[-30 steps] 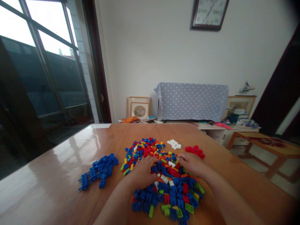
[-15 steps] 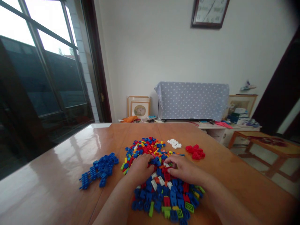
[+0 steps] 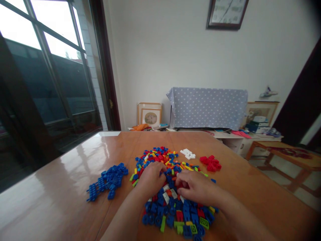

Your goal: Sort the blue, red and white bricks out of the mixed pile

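A large pile of mixed plastic bricks [image 3: 173,211] in blue, red, green, yellow, orange and white lies before me. My left hand [image 3: 152,177] rests on the pile's left side, fingers curled down among blue pieces; its fingertips are partly hidden. On the right of the pile is my right hand [image 3: 192,185], its fingers bent inward over the bricks; whatever they grip is too small to tell. Apart from the pile, blue pieces [image 3: 109,180] are grouped at the left, white pieces [image 3: 188,154] behind at the right, and red pieces [image 3: 210,163] farther right.
The wooden table [image 3: 62,194] reflects window light on its left side. Beyond it stand a cabinet with a dotted cloth cover [image 3: 208,108] and framed pictures [image 3: 150,115]. A low wooden stool [image 3: 286,160] is at the right.
My right hand has moved slightly left and down over the pile, and its fingers have drawn in. The left hand has shifted little. The view has moved slightly.
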{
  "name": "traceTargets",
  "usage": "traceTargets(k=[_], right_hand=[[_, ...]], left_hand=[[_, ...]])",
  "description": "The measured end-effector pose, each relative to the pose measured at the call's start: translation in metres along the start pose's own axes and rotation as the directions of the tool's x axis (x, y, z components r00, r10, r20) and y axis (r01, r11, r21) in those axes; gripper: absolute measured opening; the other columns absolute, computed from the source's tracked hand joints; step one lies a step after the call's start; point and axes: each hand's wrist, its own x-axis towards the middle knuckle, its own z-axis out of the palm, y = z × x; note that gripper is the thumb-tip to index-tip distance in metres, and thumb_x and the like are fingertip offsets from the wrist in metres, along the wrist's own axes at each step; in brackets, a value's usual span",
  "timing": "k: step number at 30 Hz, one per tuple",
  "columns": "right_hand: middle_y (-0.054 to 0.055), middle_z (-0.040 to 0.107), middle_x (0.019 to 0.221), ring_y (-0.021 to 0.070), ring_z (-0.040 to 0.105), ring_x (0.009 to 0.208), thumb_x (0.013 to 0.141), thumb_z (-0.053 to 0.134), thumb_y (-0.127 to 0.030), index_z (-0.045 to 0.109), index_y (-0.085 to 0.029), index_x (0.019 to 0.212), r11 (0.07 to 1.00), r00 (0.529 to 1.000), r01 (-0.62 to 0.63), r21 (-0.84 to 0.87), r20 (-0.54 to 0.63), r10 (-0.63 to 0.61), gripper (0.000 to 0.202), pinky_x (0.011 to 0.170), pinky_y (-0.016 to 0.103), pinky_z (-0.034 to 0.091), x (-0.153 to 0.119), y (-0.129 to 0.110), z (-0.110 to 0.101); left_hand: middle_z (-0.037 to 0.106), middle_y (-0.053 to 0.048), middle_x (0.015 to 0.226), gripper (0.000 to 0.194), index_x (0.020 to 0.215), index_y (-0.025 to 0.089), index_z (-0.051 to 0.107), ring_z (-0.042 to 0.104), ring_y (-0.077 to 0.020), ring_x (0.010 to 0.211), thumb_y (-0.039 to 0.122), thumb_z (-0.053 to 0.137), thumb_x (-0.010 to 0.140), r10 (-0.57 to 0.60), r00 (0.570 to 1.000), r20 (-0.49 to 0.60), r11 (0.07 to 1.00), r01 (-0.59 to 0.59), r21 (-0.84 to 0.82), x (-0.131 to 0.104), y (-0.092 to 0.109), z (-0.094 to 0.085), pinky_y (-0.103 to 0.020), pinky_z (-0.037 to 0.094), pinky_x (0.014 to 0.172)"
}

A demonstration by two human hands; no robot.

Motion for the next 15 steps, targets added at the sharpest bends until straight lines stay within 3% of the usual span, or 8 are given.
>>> traceTargets(k=[5,15], right_hand=[[0.003,0.068,0.090,0.0178,0.060,0.077,0.083,0.062,-0.036,0.071,-0.025,0.088,0.984,0.998,0.064,-0.168,0.029,-0.060,0.015,0.062,0.029,0.030,0.000,-0.013,0.011],[0.006,0.072,0.090,0.0214,0.063,0.079,0.084,0.060,-0.038,0.073,-0.024,0.089,0.928,0.996,0.094,-0.359,0.024,-0.091,0.020,0.061,0.031,0.029,0.005,-0.016,0.023]], left_hand=[[0.066,-0.002,0.081,0.015,0.077,0.025,0.070,0.058,-0.0222,0.087,0.016,0.059,0.071,0.041,0.989,0.145,0.994,-0.055,0.099,-0.006,0.008,-0.005,-0.031,0.041,0.078],[0.063,-0.009,0.094,0.008,0.074,0.025,0.074,0.054,-0.0303,0.098,0.028,0.066,0.073,-0.023,0.985,0.169,0.968,-0.020,0.249,-0.011,0.017,-0.008,-0.040,0.042,0.082]])
